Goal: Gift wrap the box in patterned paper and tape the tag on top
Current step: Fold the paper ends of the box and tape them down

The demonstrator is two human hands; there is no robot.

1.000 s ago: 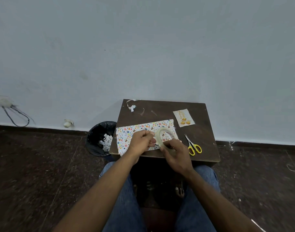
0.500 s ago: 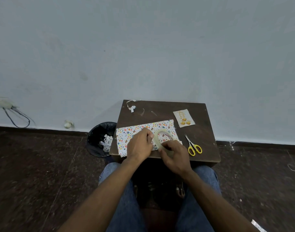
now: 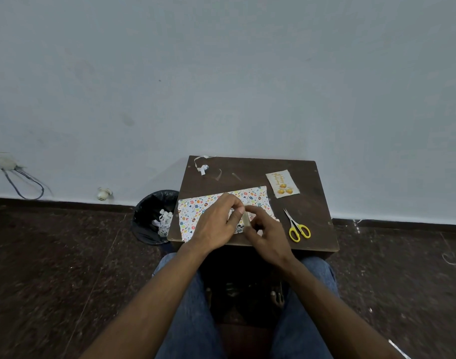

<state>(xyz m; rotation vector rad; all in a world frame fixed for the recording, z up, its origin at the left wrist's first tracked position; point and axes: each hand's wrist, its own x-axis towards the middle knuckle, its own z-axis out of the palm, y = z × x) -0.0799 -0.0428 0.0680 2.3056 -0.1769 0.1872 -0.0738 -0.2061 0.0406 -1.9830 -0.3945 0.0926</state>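
A box wrapped in white patterned paper (image 3: 193, 213) lies flat on the small dark wooden table (image 3: 317, 234). Above its right half, my right hand (image 3: 267, 235) holds a roll of clear tape (image 3: 246, 220), turned edge-on to the camera. My left hand (image 3: 216, 220) is pressed against the roll, its fingertips pinched at the roll's top edge. Both hands hide the middle and right part of the box. The gift tag (image 3: 282, 184), cream with yellow ornaments, lies on the table at the back right, apart from the box.
Yellow-handled scissors (image 3: 298, 228) lie right of the box near the table's front edge. Paper and tape scraps (image 3: 203, 165) sit at the table's back left. A black bin (image 3: 149, 216) with paper scraps stands on the floor left of the table. My knees are under the table.
The tape roll has turned from facing the camera to edge-on. My left fingers shifted from beside the roll up onto its top edge, and both hands drew closer together.
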